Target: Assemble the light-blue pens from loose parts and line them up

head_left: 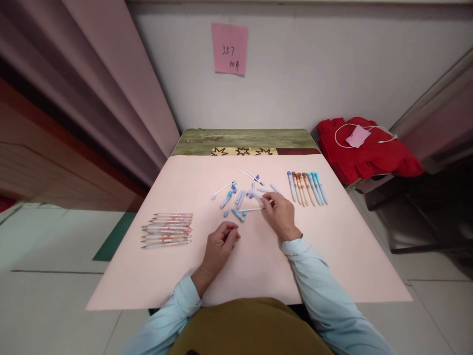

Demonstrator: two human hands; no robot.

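My right hand (281, 213) is closed at the right side of a loose cluster of pen parts, its fingertips pinching a pale blue pen barrel (257, 195). Below the cluster, my left hand (221, 242) rests on the table with fingers curled and thumb against them; nothing shows in it. Between and beyond the hands lie short blue pen barrels (240, 199), a bright blue piece (237, 214), small blue caps (234, 187) and thin white refills (223, 189). Another white refill (250, 210) lies just left of my right hand, its end near the fingers.
A row of capped pens (306, 188), blue and brown-topped, lies at the right. Several clear, patterned pens (167, 230) lie stacked at the left. A pale sheet covers the table (258, 276). A red cloth (369, 158) with a white cable sits beyond the right edge.
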